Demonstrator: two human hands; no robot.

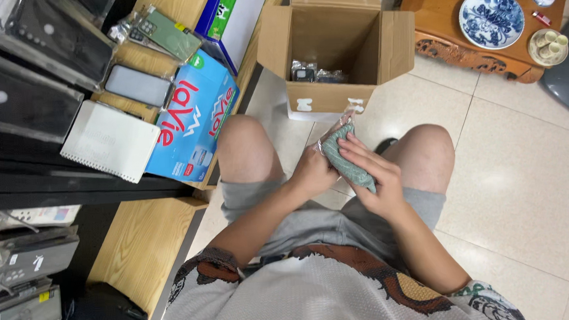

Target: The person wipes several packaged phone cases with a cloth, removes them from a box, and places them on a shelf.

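A blue carton [192, 122] lay on the wooden shelf [149, 242], well left of the left hand [311, 171], which was closed around one end of a green phone case in a clear sleeve [346, 157]. The right hand [373, 175] gripped its other side, fingers curled over it, below an open cardboard box [333, 44].

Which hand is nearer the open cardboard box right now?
Left, though only slightly. The left hand grips the bagged green case's near side, just below the box. The right hand wraps over the case, a bit lower and further right.
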